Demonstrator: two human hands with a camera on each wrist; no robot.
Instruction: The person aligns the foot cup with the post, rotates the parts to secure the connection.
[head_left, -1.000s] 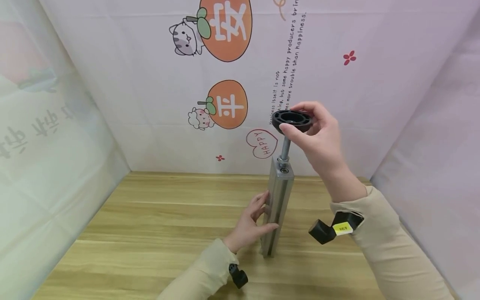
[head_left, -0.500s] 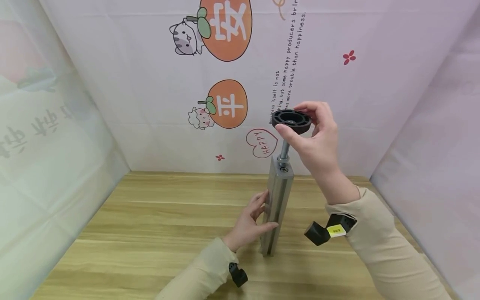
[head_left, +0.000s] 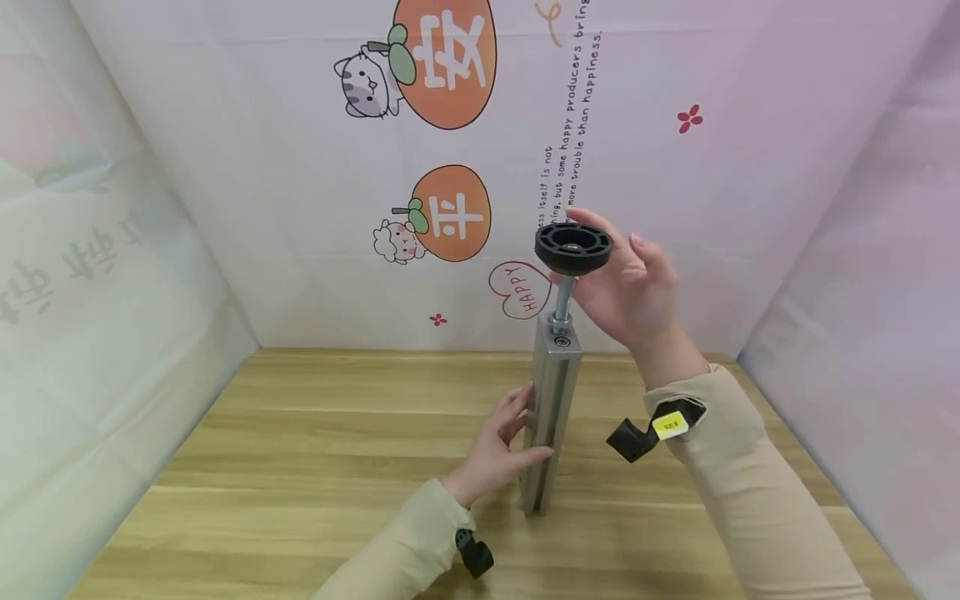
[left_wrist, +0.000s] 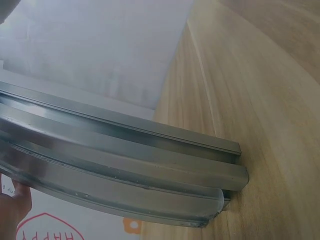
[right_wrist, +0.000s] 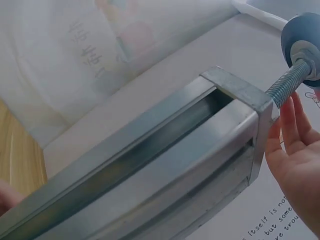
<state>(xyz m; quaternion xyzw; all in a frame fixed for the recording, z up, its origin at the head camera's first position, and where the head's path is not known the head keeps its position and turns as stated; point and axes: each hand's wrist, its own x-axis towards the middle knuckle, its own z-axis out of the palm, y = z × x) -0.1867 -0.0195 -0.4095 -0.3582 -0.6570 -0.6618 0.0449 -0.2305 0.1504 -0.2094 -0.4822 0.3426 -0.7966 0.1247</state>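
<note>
A silver slotted aluminium profile (head_left: 553,408) stands upright on the wooden table. My left hand (head_left: 489,457) grips its lower part, thumb in front and fingers round the far side. A metal end plate (right_wrist: 237,87) caps the top. From it rises a threaded rod (right_wrist: 291,81), bearing a black round levelling foot (head_left: 576,262) with a ribbed, hollow face turned up. My right hand (head_left: 633,287) is beside and behind this foot, palm showing and fingers loosely extended. Its fingertips are close to the rod in the right wrist view; whether they touch it I cannot tell.
The wood-grain table (head_left: 300,450) meets a printed white cloth (head_left: 300,292) at the back. Pale cloth walls rise at the left (head_left: 90,333) and right (head_left: 862,275). A black wrist camera (head_left: 633,437) sits on the right sleeve, another black wrist camera (head_left: 474,553) on the left.
My right hand held the foot's rim between thumb and fingers; it has let go and turned palm up beside it. The left hand keeps its grip on the profile.
</note>
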